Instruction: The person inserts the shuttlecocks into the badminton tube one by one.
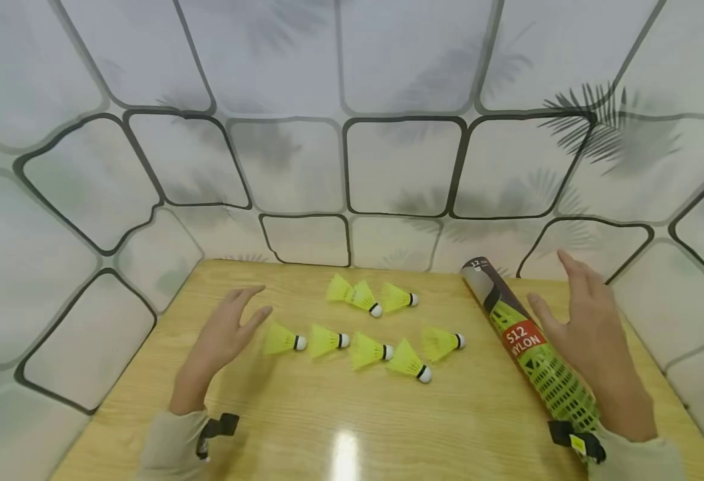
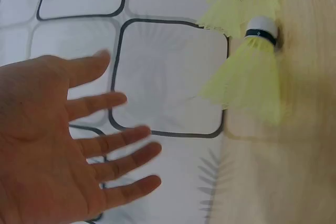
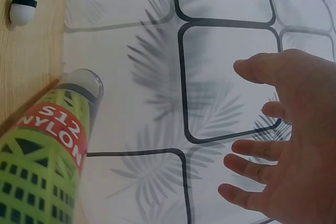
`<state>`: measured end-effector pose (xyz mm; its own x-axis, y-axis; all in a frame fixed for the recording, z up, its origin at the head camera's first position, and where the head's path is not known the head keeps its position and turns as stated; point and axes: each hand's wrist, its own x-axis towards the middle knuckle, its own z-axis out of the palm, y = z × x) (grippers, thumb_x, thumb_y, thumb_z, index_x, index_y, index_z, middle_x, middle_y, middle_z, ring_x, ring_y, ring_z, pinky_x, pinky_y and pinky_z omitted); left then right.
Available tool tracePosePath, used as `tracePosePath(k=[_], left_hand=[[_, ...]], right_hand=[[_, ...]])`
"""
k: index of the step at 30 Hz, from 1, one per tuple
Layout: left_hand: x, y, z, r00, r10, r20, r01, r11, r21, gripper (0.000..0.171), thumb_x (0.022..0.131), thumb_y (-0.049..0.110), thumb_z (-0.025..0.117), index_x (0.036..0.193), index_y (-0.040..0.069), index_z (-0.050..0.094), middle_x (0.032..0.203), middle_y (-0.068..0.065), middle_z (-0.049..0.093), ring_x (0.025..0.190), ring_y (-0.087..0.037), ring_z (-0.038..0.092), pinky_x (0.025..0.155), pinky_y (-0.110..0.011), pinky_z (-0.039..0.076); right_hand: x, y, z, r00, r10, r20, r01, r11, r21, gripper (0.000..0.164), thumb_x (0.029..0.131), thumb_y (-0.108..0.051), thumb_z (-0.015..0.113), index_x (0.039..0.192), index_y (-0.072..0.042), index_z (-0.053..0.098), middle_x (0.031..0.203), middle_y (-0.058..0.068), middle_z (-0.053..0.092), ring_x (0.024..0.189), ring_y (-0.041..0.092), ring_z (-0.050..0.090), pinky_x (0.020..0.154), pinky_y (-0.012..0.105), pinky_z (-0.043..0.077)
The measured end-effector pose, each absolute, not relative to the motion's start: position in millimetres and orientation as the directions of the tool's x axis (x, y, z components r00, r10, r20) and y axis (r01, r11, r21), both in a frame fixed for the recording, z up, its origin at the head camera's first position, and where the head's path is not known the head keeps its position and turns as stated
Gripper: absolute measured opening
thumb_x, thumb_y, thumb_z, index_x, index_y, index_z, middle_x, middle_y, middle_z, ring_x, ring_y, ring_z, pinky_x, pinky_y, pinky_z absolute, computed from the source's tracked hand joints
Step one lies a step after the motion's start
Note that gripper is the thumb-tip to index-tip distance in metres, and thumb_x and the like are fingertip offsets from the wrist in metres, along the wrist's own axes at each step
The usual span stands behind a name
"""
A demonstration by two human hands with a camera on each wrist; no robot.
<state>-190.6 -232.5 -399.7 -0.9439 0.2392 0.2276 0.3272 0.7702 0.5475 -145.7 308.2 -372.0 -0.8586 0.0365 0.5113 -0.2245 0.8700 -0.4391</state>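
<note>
My left hand (image 1: 222, 337) is raised at the left with fingers spread and nothing in it; its nearest shuttlecock (image 1: 284, 339) lies just to its right. In the left wrist view the palm and all fingers show bare, with a yellow shuttlecock (image 2: 249, 72) beyond them. At the right, my right hand (image 1: 595, 331) overlaps a green shuttlecock tube (image 1: 523, 334) in the head view, fingers extended and apart. From the right wrist the tube (image 3: 50, 145) appears left of the hand, a gap between them. The tube lies slanted, its grey end pointing to the back, with a red label reading S12 NYLON.
Several yellow shuttlecocks lie mid-table in two loose rows; two at the back (image 1: 352, 294) overlap. The wooden table (image 1: 304, 421) ends at a wall (image 1: 400, 167) with a stone and leaf pattern, which also closes in both sides.
</note>
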Motion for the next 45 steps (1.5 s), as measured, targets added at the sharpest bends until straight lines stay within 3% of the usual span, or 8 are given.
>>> tracePosePath(k=[4,10,16,22,32,45], left_hand=[[-189.9,-235.7,-415.2,-0.944,0.256,0.206,0.328,0.693,0.642,0.058,0.103,0.034,0.065,0.151,0.006,0.048,0.144,-0.023,0.052,0.123,-0.045,0.055,0.097,-0.065,0.047],[-177.0,-252.1,-432.7,-0.951,0.269,0.150,0.288,0.608,0.740,0.054,0.104,0.028,0.064,0.151,0.008,0.047,0.137,-0.024,0.057,0.122,-0.045,0.056,0.097,-0.064,0.049],[-169.0,-267.4,-440.0,-0.944,0.303,0.134,0.290,0.556,0.779,0.047,0.104,0.019,0.064,0.146,0.004,0.052,0.122,-0.022,0.064,0.110,-0.041,0.065,0.089,-0.053,0.057],[-175.7,-263.3,-446.1,-0.934,0.338,0.112,0.287,0.526,0.801,0.041,0.105,0.020,0.062,0.141,0.001,0.058,0.121,-0.023,0.067,0.107,-0.039,0.067,0.084,-0.039,0.059],[-186.0,-250.0,-455.0,-0.923,0.371,0.104,0.295,0.507,0.809,0.044,0.102,0.020,0.067,0.140,0.000,0.058,0.137,-0.029,0.057,0.114,-0.047,0.062,0.087,-0.056,0.057],[-192.7,-235.1,-454.0,-0.926,0.352,0.133,0.312,0.519,0.796,0.038,0.097,0.013,0.072,0.132,0.000,0.064,0.133,-0.027,0.060,0.113,-0.046,0.063,0.087,-0.053,0.058]], right_hand=[[-146.8,305.2,-380.6,-0.852,0.055,0.521,-0.251,0.831,-0.497,0.078,0.099,-0.021,0.068,0.163,-0.010,0.025,0.156,0.030,0.034,0.140,0.056,0.029,0.109,0.076,0.025],[-165.3,290.3,-394.5,-0.846,0.039,0.531,-0.287,0.807,-0.516,0.077,0.096,-0.014,0.070,0.161,-0.005,0.029,0.151,0.032,0.038,0.135,0.058,0.035,0.104,0.076,0.031],[-184.2,276.9,-406.1,-0.867,0.031,0.497,-0.272,0.807,-0.525,0.077,0.095,-0.016,0.074,0.159,-0.003,0.032,0.149,0.033,0.040,0.132,0.058,0.038,0.098,0.078,0.036],[-196.1,281.5,-413.6,-0.920,0.039,0.390,-0.198,0.813,-0.548,0.076,0.098,-0.016,0.069,0.160,0.000,0.026,0.143,0.039,0.041,0.127,0.060,0.040,0.097,0.077,0.037],[-220.7,286.3,-427.4,-0.947,0.035,0.320,-0.151,0.829,-0.538,0.078,0.094,-0.016,0.073,0.157,0.001,0.030,0.132,0.040,0.049,0.118,0.057,0.049,0.090,0.071,0.045],[-249.0,289.9,-446.7,-0.986,0.109,0.125,0.034,0.871,-0.490,0.084,0.093,-0.033,0.073,0.158,-0.003,0.029,0.137,0.040,0.047,0.115,0.059,0.053,0.086,0.070,0.049]])
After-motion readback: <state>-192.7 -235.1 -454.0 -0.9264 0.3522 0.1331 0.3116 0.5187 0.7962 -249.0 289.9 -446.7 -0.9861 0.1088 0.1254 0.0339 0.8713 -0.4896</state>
